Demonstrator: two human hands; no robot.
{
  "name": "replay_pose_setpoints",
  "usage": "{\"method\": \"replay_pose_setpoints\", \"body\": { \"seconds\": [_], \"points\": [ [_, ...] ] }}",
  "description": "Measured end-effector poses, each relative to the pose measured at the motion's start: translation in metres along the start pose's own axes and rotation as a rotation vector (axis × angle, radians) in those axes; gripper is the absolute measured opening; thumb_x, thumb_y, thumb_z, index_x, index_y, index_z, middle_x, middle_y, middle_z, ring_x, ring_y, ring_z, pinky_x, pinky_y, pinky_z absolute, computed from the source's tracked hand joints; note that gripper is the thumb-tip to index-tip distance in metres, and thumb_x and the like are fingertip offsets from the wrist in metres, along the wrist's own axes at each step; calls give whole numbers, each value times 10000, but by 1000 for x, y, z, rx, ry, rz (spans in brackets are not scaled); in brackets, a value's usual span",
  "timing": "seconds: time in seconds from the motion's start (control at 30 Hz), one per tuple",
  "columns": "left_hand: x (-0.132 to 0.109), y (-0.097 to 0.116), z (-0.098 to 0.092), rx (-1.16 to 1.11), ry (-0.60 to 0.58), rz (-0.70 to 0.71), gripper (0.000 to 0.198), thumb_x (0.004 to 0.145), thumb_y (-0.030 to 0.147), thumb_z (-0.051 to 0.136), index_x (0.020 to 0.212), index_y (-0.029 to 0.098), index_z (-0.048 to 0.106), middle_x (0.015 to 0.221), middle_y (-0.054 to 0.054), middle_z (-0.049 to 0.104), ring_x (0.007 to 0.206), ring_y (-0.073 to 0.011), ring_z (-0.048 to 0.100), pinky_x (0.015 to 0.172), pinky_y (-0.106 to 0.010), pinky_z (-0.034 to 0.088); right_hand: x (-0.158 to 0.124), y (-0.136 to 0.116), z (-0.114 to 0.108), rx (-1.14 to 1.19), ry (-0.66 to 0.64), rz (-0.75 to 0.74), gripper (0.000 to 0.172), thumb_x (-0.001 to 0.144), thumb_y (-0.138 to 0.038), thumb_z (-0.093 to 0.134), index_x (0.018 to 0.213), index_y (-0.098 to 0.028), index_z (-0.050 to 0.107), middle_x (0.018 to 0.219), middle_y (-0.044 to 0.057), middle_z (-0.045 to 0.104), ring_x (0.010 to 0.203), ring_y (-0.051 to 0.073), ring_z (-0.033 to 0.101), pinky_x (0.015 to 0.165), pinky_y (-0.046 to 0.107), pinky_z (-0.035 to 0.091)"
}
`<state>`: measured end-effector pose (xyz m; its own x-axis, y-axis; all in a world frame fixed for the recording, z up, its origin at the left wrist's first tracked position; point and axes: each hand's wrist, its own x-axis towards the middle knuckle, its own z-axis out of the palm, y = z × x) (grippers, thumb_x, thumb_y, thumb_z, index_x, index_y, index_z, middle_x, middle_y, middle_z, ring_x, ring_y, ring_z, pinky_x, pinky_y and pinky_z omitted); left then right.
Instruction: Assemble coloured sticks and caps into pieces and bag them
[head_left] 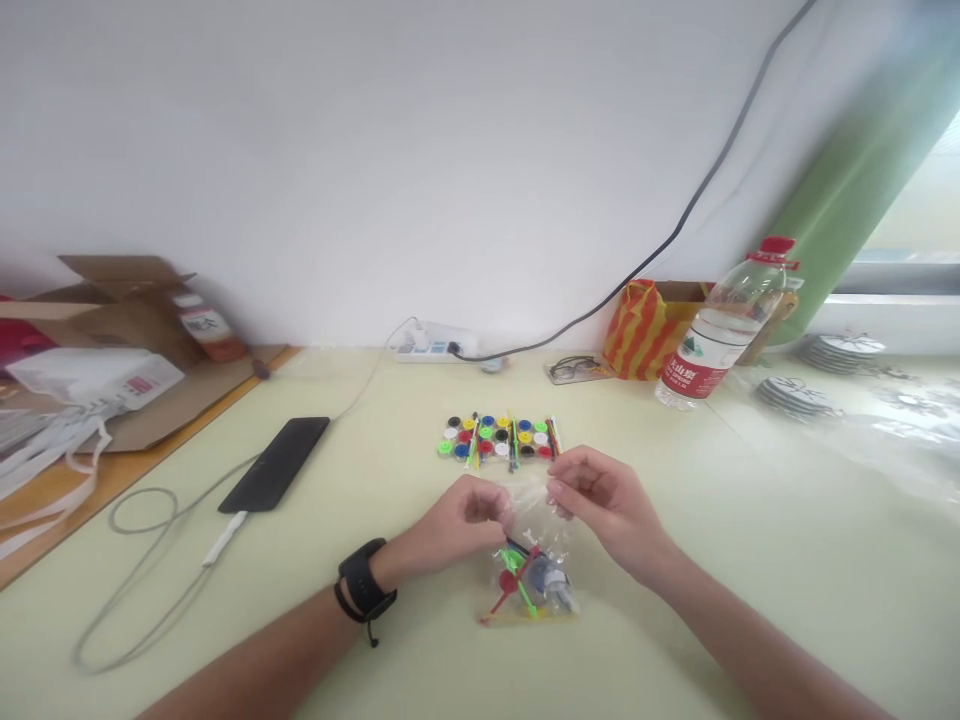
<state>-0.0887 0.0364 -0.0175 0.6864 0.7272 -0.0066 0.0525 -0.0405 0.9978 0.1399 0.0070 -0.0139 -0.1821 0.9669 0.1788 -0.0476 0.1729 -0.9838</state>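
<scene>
Left grip (461, 520) and right grip (611, 505) pinching a clear bag (544, 540) near its top, bag body between and just below them, coloured plastic pieces (508, 581) inside, coloured discs (501, 436) beyond both on the tabletop (750, 560)

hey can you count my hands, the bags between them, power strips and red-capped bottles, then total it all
Bare hands (left hand, right hand): 2
Transparent plastic bag: 1
White rectangular power strip: 1
Clear red-capped plastic bottle: 1
Total: 5
</scene>
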Motion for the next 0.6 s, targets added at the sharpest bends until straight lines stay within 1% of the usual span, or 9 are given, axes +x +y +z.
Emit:
{"method": "replay_pose_setpoints", "body": {
  "seconds": [0.07,0.17,0.23,0.3,0.37,0.47,0.6],
  "points": [
    [-1,2,-3,-4,7,23,151,798,240,748,757,144,639,752,-18,601,721,-157,540,679,-253,424,0,-1,-1,9,-7,18,285,870,-465,767,938,-206,669,731,17,672,681,165,624,635,303,536],
    [-1,3,-6,-6,101,64,206,853,322,770,848,149,658,817,-23,610,778,-160,566,719,-254,440,0,0,-2,12,-13,31,273,869,-446,774,936,-202,671,729,16,681,674,158,622,637,298,530],
    [0,3,-6,-5,149,56,231,850,333,789,839,149,649,801,-17,604,765,-152,568,719,-251,446,0,1,-1,14,-14,29,269,870,-440,775,931,-200,669,732,16,682,676,157,620,639,298,527],
    [0,2,-5,-18,162,30,250,821,316,816,812,147,631,772,-10,598,741,-146,571,713,-250,455,1,2,0,22,-15,33,271,869,-441,775,923,-200,665,729,12,675,673,157,617,641,302,528],
    [1,0,-4,-32,155,10,246,797,284,824,799,147,620,753,-8,599,723,-141,573,702,-246,461,1,4,0,25,-5,33,268,869,-439,775,909,-199,662,718,5,661,662,154,610,639,301,526],
    [1,-2,-5,-50,110,-1,196,778,226,801,804,147,624,743,-10,611,691,-130,562,668,-232,455,1,5,-1,22,30,13,254,873,-426,775,893,-199,663,698,-2,650,647,148,607,630,294,525],
    [1,-1,-8,-72,57,-19,152,737,156,759,796,153,620,704,5,591,635,-116,522,622,-219,431,1,5,-1,42,47,27,260,861,-418,789,890,-194,660,725,16,690,664,153,626,621,284,526]
  ]
}}
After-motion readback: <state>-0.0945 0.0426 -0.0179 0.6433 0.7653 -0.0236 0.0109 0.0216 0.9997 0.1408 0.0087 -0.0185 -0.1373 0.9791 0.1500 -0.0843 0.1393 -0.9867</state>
